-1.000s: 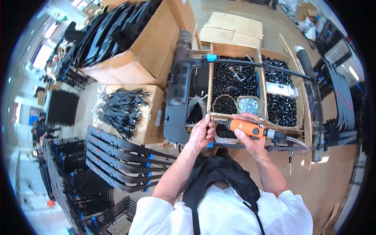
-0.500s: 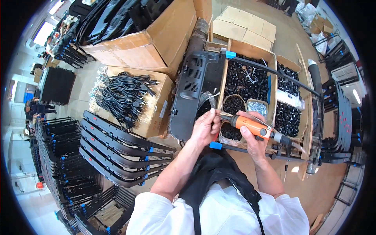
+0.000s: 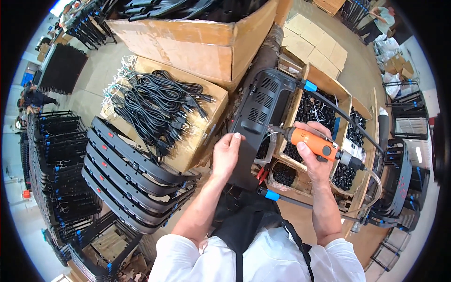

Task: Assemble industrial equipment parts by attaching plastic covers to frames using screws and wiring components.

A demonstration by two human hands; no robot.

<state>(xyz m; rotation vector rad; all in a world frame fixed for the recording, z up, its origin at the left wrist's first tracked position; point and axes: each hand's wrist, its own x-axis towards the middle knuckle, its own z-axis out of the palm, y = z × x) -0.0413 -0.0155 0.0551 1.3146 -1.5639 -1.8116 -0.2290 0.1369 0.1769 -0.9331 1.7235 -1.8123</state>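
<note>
My right hand [image 3: 314,152] is wrapped around an orange pneumatic screwdriver [image 3: 310,141], its thumb on top. The tool lies sideways and its tip points left at the black plastic housing [image 3: 246,152]; I cannot tell whether it touches. My left hand [image 3: 226,157] is beside the housing's left edge, thumb and fingers pressed together; anything between them is too small to make out. A vented raised part [image 3: 264,96] tops the housing. Black frame tubes with a blue end piece [image 3: 271,194] run across the bench.
Wooden bins [image 3: 336,84] of small black parts stand under the tool. A clear hose [image 3: 377,181] trails from the screwdriver. To the left, coiled black cables [image 3: 162,101] lie on a carton [image 3: 213,124], with stacked curved black panels [image 3: 127,152] nearer me. A large carton [image 3: 188,49] stands behind.
My left hand has moved left, away from the screwdriver's tip, to the housing's left edge. My right hand still holds the screwdriver, its tip now over the housing. The whole view has turned.
</note>
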